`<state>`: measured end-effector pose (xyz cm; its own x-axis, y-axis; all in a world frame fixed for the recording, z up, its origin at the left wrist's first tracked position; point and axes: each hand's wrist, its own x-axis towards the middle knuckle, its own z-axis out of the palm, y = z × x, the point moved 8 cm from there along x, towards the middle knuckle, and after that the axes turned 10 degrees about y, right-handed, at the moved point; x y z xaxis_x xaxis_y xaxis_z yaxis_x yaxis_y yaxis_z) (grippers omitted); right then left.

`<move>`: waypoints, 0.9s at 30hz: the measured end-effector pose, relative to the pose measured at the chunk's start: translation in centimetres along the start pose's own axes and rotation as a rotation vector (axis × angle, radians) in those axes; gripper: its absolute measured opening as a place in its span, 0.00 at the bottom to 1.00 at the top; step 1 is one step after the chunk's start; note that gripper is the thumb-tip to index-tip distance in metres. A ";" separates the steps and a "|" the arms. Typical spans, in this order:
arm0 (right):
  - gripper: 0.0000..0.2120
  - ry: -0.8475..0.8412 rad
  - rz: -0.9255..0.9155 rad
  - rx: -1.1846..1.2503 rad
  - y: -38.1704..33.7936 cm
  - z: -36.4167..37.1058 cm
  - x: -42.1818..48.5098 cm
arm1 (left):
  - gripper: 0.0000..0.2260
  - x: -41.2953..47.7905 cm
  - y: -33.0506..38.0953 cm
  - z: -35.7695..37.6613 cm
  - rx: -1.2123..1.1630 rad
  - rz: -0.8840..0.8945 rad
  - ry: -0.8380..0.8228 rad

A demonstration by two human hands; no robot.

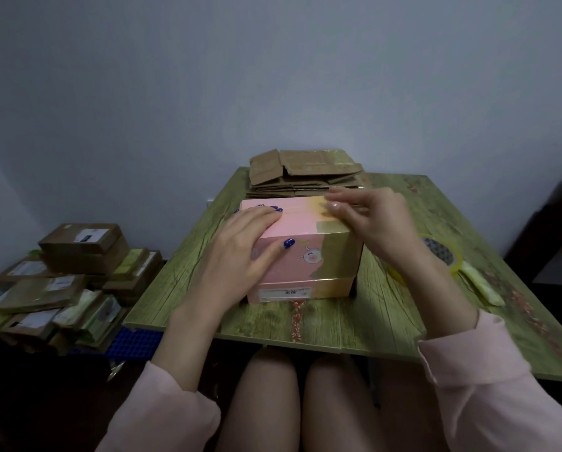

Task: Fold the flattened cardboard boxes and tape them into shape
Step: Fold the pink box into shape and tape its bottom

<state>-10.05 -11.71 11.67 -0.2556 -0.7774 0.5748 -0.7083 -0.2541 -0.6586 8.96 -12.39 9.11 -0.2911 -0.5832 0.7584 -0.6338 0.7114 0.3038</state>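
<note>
**Both hands flat on the pink box**

We see the left hand (pixel 243 243) spread over the near left part of the top of the pink box (pixel 309 256). Its fingers lie straight and press down, and its thumb lies on the front face. Nothing is clasped.

The right hand (pixel 377 220) rests on the top right edge. Its fingers reach out flat towards the left hand, over a glossy strip of tape (pixel 335 226) that runs down the right end. It is a little blurred, but we make out no curl round anything.

The box stands closed on the green table (pixel 188 288), under and between the two hands. Just beyond the fingertips lies a stack of flattened cardboard (pixel 305 171). A yellow tape dispenser (pixel 442 252) lies just outside the right wrist. Well out past the left hand, brown boxes (pixel 71 278) are piled on the floor.
</note>
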 end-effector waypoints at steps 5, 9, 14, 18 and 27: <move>0.29 -0.376 -0.390 -0.286 -4.3 3.7 -2.4 | 0.22 -0.1 -0.2 0.1 -0.007 -0.014 0.010; 0.37 -0.563 -0.464 -0.484 -4.5 4.9 -1.8 | 0.23 -0.1 -0.4 0.1 -0.031 -0.022 0.019; 0.32 -0.667 -0.367 -0.315 -4.0 5.0 0.5 | 0.23 -0.3 -0.2 0.0 -0.042 -0.012 0.045; 0.34 -0.725 -0.129 -0.029 -2.4 5.0 0.6 | 0.23 -0.6 -0.2 -0.1 -0.122 -0.083 0.114; 0.24 -0.529 -0.072 0.062 -1.6 4.2 1.8 | 0.10 -10.2 -2.1 1.5 -0.480 -0.979 0.277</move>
<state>-6.63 -15.11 11.66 0.1702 -0.9364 0.3067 -0.6674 -0.3386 -0.6633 12.17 -8.47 -0.14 0.3876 -0.9087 0.1548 -0.1429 0.1066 0.9840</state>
